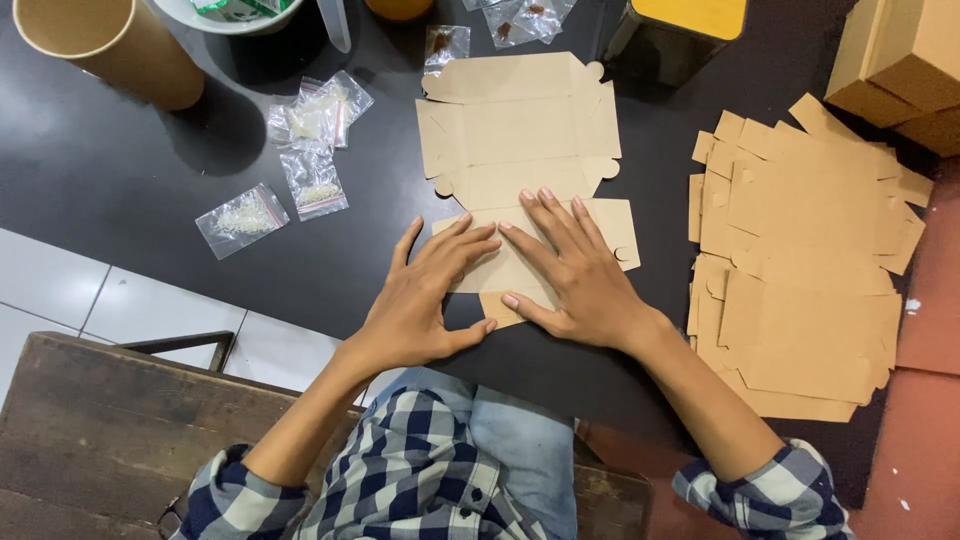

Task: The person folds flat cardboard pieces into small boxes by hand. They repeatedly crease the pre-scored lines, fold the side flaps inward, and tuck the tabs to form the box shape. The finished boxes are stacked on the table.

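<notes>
A flat brown box blank (520, 150) lies on the black table (120, 180), in front of the person. Both hands press flat on its near flap. The left hand (425, 295) is open, fingers spread, gripping nothing. The right hand (575, 270) is also open, palm down. At 3 o'clock lies a stack of blanks (800, 270); at 10 o'clock, small bags (300, 160).

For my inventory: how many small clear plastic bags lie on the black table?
7, perhaps more: one far left, three overlapping beside it, one above the flat box blank, two cut off at the top edge.
</notes>
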